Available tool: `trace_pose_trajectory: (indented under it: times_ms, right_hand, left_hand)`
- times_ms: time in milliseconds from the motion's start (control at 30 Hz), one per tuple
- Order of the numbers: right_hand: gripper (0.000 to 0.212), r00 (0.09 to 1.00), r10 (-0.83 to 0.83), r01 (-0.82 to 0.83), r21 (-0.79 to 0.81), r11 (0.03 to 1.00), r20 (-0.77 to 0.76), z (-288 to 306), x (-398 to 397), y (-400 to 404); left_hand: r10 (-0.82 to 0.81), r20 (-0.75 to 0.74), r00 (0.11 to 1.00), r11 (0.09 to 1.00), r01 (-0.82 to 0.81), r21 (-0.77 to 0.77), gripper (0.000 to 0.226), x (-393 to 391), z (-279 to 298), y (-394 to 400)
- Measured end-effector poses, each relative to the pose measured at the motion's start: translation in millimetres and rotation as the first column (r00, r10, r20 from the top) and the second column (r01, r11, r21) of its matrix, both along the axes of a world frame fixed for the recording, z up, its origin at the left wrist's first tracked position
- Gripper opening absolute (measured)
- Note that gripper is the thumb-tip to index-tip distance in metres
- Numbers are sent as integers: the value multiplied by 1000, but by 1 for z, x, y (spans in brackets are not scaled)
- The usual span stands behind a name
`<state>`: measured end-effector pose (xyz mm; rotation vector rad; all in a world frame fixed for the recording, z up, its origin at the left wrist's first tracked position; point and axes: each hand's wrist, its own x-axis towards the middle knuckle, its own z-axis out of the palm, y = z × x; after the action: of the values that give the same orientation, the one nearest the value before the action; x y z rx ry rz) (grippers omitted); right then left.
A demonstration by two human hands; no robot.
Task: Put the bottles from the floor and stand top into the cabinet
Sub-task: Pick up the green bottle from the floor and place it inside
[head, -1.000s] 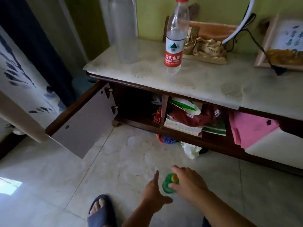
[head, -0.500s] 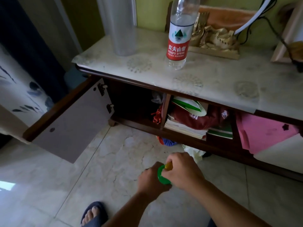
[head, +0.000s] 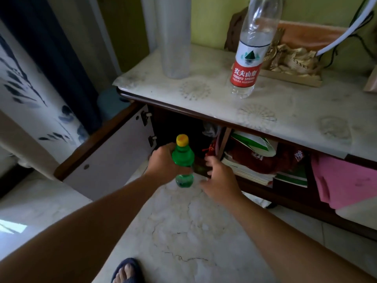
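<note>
A green bottle (head: 183, 158) with a yellow cap stands upright in the air in front of the open cabinet (head: 175, 127). My left hand (head: 163, 163) grips its middle from the left. My right hand (head: 219, 179) is just to its right, fingers spread, near the cabinet's bottom edge and holding nothing. On the stand top (head: 275, 111) stands a clear water bottle (head: 247, 56) with a red and white label. A tall frosted bottle (head: 173, 35) stands to its left near the corner.
The cabinet door (head: 110, 156) swings open to the left. Right of a wooden divider (head: 224, 141), the shelf holds books, a red bag and pink cloth (head: 342, 180). A gold ornament (head: 289, 60) and cables sit at the back. My sandalled foot (head: 127, 270) rests on the marble floor.
The green bottle has risen from the floor and gone forward to the cabinet opening. It passed from both hands to my left hand alone; my right hand let go.
</note>
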<state>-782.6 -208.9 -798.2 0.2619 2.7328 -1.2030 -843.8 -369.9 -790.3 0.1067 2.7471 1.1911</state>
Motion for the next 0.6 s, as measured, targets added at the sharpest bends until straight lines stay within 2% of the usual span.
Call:
trace_pose_trajectory:
  times_ms: [67, 133, 267, 367, 433, 467, 533, 567, 600]
  right_hand:
    - [86, 999, -4, 7, -48, 999, 50, -12, -13, -13]
    - [90, 999, -41, 44, -93, 995, 29, -21, -27, -26]
    - [53, 994, -81, 71, -129, 989, -73, -32, -51, -50]
    - [46, 991, -84, 68, -147, 987, -100, -42, -69, -62]
    - [45, 990, -103, 91, -116, 989, -94, -43, -78, -64]
    - [46, 989, -123, 114, -100, 988, -86, -41, -80, -64]
    - [49, 984, -155, 148, -89, 985, -82, -42, -86, -63]
    - [48, 982, -171, 163, -92, 982, -82, -43, -89, -63]
    - [47, 979, -187, 179, -98, 979, -80, -45, -91, -64]
  left_hand:
    - [37, -8, 999, 999, -37, -2, 71, -12, 3, -6]
    - [61, 0, 998, 998, -61, 34, 73, -23, 2, -11]
    - [28, -2, 1000, 996, -27, 88, 69, -32, 6, -19]
    - [-108, -82, 991, 993, 105, -49, 67, -36, 16, -31]
    - [-220, -205, 954, 955, 168, -243, 64, -36, 28, -41]
    - [-253, -312, 916, 925, 134, -357, 59, -33, 36, -47]
    - [-221, -593, 775, 889, -90, -450, 34, -29, 49, -68]
    - [-180, -694, 697, 876, -208, -436, 26, -27, 52, -80]
    - [-146, -741, 656, 851, -298, -431, 26, -25, 57, -93]
